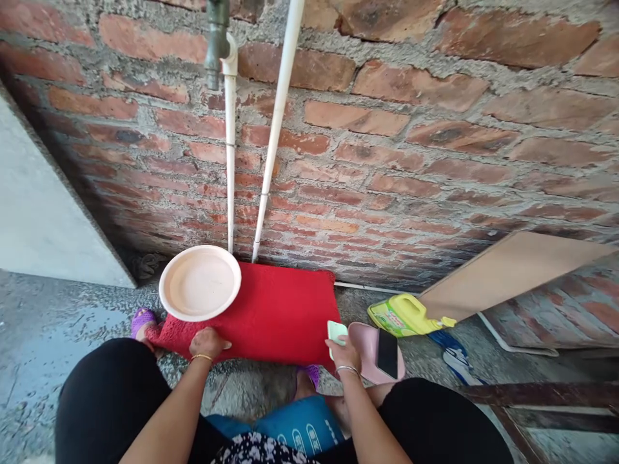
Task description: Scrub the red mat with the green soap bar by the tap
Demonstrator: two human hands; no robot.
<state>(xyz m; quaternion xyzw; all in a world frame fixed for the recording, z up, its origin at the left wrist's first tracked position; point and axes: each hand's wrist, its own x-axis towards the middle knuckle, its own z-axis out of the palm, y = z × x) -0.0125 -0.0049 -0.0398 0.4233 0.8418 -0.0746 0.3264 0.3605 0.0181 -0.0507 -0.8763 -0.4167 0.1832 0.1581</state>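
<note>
A red mat with a shaggy left end lies spread out in front of me, over something hidden. My left hand is closed on its near edge, thumb pointing right. In my right hand is a pale green rectangular block, held over the mat's right end; I cannot make out its exact kind. Right beside that hand stands a pink plastic dish with a flat black rectangular object in it. A pale round basin rests on the mat's left end.
A yellow jug lies on the wet concrete floor, near a blue-and-white slipper. A brown board leans at the right. Behind the mat rises a brick wall with white pipes and a tap.
</note>
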